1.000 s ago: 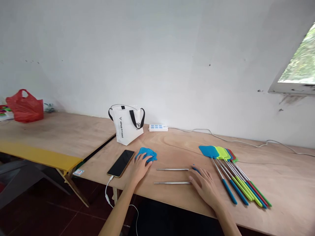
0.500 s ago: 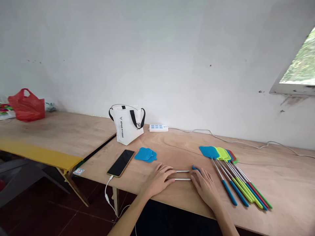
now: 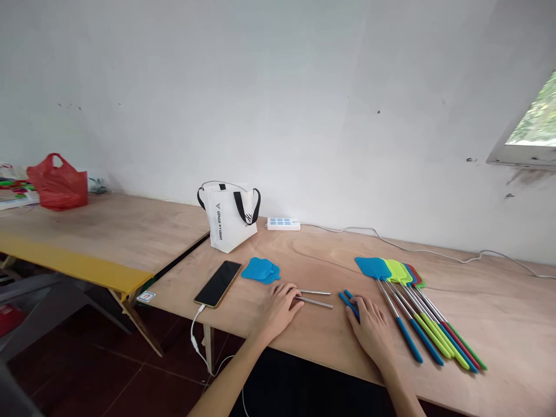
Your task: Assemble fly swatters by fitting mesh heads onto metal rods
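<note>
My left hand (image 3: 278,307) lies on the wooden table (image 3: 304,341), its fingers curled over the near ends of two thin metal rods (image 3: 315,297). My right hand (image 3: 371,327) rests flat with fingers spread on two blue handle grips (image 3: 348,300), which sit apart from the rods. Blue swatter heads (image 3: 262,270) lie stacked just beyond my left hand. A row of several finished fly swatters (image 3: 412,307) in blue, green and red lies to the right of my right hand.
A black phone (image 3: 218,283) with a white cable lies left of the swatter heads. A white tote bag (image 3: 230,217) and a power strip (image 3: 283,223) stand near the wall. A red plastic bag (image 3: 58,182) sits on the neighbouring table at far left.
My left hand left the blue swatter heads and moved right onto the rods. The rods have since slid left, away from the blue grips under my right hand.
</note>
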Available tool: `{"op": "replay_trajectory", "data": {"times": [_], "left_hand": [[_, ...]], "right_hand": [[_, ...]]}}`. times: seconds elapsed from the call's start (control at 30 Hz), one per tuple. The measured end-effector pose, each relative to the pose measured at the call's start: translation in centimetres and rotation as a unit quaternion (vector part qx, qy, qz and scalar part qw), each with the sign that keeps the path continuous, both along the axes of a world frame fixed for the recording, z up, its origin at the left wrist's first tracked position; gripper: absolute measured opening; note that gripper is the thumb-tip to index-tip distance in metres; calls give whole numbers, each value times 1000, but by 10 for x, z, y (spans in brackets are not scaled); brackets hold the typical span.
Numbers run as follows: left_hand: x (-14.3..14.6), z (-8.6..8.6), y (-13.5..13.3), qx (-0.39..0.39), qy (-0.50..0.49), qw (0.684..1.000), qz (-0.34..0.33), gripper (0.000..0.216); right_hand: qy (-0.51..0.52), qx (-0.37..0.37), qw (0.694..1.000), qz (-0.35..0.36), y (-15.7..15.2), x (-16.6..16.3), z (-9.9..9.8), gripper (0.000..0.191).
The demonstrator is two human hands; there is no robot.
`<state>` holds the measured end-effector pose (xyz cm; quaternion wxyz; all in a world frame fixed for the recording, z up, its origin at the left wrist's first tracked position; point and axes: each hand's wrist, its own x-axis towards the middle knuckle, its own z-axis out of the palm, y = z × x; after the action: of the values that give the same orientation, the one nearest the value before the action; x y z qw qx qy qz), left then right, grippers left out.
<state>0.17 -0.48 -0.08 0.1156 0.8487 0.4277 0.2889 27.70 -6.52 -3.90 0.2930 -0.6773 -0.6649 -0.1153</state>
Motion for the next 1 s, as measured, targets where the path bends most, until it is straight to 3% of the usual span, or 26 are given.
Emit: {"op": "replay_trajectory", "data": {"times": [0.2, 1.0], "left_hand": [[0, -1, -1, 4, 10, 1000, -9, 5], [-1, 4, -2, -17, 1, 997, -70, 8]], "right_hand": [[7, -4, 1000, 26, 2, 3, 2, 31], [25, 4, 990, 137, -2, -3, 16, 30]]}}
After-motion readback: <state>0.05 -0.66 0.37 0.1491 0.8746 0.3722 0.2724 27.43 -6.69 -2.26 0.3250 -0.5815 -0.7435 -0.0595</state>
